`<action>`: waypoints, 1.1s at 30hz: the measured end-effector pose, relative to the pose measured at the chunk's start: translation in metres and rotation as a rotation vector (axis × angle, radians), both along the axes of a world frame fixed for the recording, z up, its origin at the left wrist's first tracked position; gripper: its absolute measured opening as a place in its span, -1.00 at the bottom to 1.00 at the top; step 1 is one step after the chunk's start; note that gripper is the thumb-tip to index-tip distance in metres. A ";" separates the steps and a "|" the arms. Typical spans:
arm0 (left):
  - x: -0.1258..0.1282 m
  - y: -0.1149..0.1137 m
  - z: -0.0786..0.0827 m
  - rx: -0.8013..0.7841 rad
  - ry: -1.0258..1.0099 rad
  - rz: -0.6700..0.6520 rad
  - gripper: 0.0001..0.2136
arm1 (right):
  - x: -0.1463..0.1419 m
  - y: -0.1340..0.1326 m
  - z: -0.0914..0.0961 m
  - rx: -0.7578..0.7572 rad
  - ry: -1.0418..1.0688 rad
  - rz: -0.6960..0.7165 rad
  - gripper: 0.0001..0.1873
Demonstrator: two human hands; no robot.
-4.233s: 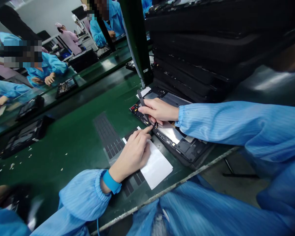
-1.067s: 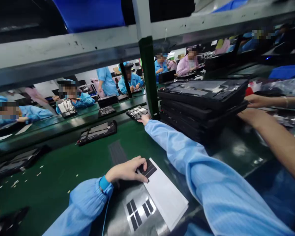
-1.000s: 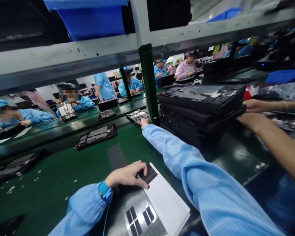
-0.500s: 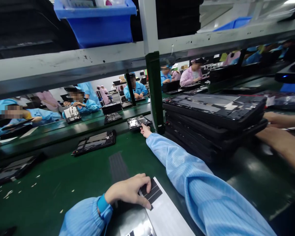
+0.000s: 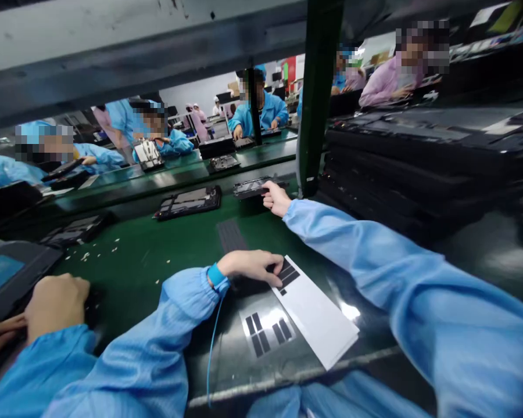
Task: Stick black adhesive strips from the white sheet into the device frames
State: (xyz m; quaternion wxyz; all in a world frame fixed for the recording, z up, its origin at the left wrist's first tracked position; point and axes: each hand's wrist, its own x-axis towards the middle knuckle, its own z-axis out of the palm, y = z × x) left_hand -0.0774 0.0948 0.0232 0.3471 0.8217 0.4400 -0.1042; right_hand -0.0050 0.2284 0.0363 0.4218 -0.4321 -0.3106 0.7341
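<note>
My left hand point(image 5: 257, 268), with a blue wrist band, has its fingers curled on the end of a stack of white backing sheets point(image 5: 320, 319). Its fingertips pinch at the black strips point(image 5: 290, 274) there. My right hand point(image 5: 277, 199) reaches far forward, thumb and fingers closed on the near right edge of an open tablet-like device point(image 5: 249, 187) at the back of the green bench. A clear sheet with black strips point(image 5: 257, 335) lies below my left hand. Beyond that hand is a dark ribbed strip point(image 5: 232, 234) on the bench.
Open device housings point(image 5: 189, 203) line the back of the bench. A tall stack of black housings point(image 5: 409, 168) stands right, beside a green post point(image 5: 316, 104). A co-worker's fist point(image 5: 58, 305) is at the left, near a grey case point(image 5: 17, 273). Several people work opposite.
The view has tilted down and shifted. My right hand still holds the device, which now looks turned or tipped. My left fingers have drawn closer together. A co-worker's arm has come in from the left.
</note>
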 end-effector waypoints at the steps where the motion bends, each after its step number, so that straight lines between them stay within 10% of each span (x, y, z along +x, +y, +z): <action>1: 0.000 -0.002 0.003 -0.004 0.041 0.018 -0.77 | 0.012 -0.010 -0.001 0.004 0.003 0.012 -0.77; 12: 0.000 -0.011 0.011 0.050 0.143 0.083 -0.83 | 0.181 -0.157 -0.019 0.018 -0.213 0.087 -0.63; 20: 0.003 -0.004 -0.002 0.108 0.054 0.082 -0.74 | 0.254 -0.173 -0.033 0.060 -0.797 0.162 -0.58; 29: 0.006 -0.007 -0.001 0.176 0.021 0.117 -0.83 | 0.208 -0.162 -0.007 0.577 -0.945 0.087 -0.42; 33: 0.008 -0.004 -0.005 0.093 -0.016 0.144 -0.86 | 0.157 -0.153 -0.012 0.845 -0.772 0.461 -0.56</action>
